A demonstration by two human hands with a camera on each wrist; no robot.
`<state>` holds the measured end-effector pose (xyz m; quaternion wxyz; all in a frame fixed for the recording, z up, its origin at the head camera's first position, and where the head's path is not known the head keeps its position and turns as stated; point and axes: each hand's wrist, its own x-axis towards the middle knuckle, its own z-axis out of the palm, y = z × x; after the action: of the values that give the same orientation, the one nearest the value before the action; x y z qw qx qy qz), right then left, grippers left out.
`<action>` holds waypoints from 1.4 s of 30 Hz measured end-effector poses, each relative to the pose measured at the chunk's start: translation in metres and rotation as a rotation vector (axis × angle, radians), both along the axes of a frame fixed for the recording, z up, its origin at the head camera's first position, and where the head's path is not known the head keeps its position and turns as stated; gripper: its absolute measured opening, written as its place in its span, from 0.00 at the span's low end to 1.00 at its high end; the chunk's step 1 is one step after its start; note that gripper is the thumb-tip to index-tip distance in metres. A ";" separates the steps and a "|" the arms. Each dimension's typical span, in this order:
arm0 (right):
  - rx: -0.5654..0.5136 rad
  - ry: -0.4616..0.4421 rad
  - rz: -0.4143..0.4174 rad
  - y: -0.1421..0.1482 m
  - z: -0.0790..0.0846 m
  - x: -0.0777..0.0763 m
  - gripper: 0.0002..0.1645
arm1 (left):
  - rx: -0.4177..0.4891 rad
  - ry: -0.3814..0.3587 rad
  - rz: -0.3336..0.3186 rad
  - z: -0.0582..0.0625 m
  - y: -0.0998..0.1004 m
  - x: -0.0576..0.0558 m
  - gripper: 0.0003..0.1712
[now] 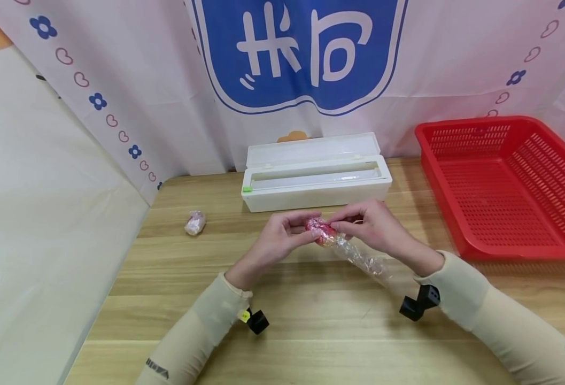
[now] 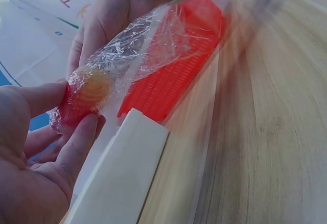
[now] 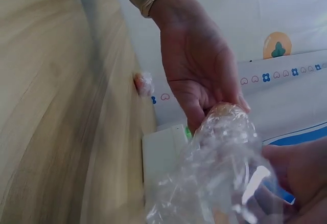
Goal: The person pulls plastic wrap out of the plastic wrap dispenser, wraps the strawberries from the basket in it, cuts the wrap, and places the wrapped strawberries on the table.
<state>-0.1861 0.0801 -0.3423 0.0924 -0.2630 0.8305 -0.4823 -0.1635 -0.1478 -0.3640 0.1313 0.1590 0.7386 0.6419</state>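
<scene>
A small rounded red-and-yellow item (image 1: 322, 232), its exact kind unclear under the wrapping, is held above the table. Clear cling film (image 1: 363, 259) covers it and trails off toward the lower right as a loose, crumpled tail. My left hand (image 1: 278, 235) grips the item between thumb and fingers; in the left wrist view the wrapped item (image 2: 88, 97) shows red on one side and yellow on the other. From the other side, my right hand (image 1: 376, 229) pinches at the film near the item's upper edge. The crumpled film (image 3: 214, 157) partly hides its fingertips in the right wrist view.
Behind the hands stands a white cling film dispenser box (image 1: 318, 193) with its lid raised. A red plastic basket (image 1: 448, 206) sits to the right. On the left of the wooden table (image 1: 167, 299) lies a small film-wrapped piece (image 1: 195, 223). Printed cloth hangs behind.
</scene>
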 end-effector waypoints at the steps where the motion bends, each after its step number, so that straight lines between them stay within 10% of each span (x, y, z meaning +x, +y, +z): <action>1: 0.014 0.010 0.008 0.000 0.001 0.000 0.12 | -0.005 -0.001 0.005 0.000 0.000 0.000 0.27; 10: 0.067 0.004 -0.005 0.002 0.010 0.007 0.17 | -0.013 0.022 0.036 -0.003 -0.001 -0.002 0.20; 24: -0.138 -0.114 0.065 0.003 0.012 0.008 0.18 | 0.066 0.010 0.047 -0.004 -0.002 0.000 0.22; 34: -0.136 -0.015 -0.024 0.001 0.007 0.008 0.15 | 0.273 -0.066 -0.095 -0.002 0.000 0.003 0.25; 42: -0.212 0.023 0.091 -0.001 0.001 0.009 0.12 | 0.303 -0.059 -0.149 -0.001 0.005 0.004 0.25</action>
<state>-0.1768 0.0788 -0.3409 0.0765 -0.3142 0.7630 -0.5597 -0.1595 -0.1433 -0.3649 0.1748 0.2123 0.6151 0.7389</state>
